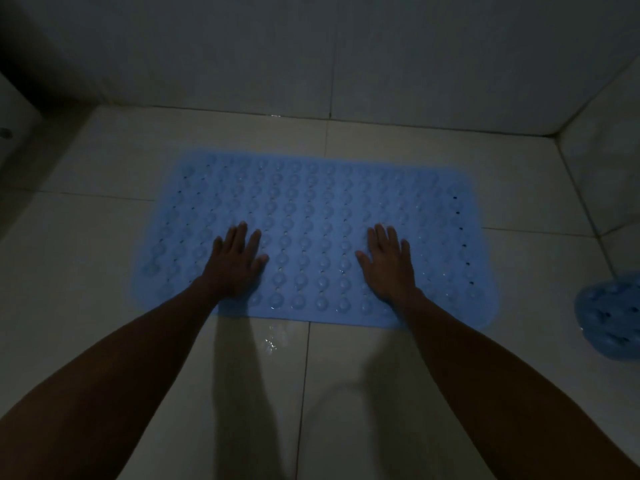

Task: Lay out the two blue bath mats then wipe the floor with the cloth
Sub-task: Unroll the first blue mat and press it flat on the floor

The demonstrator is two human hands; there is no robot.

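Note:
A blue bath mat (311, 202) with rows of round bumps and small holes lies flat on the pale tiled floor (104, 161), close to the back wall. My left hand (235, 261) rests palm down on the mat's near left part, fingers spread. My right hand (388, 265) lies flat on the near right part, fingers spread too. Neither hand holds anything. A second blue mat (609, 317) sits bunched up at the right edge of the view, partly cut off. No cloth is in sight.
Tiled walls (332, 53) close in at the back and on the right. A white fixture (14, 133) stands at the far left. A small wet patch (273, 337) glistens on the floor just in front of the mat. The room is dim.

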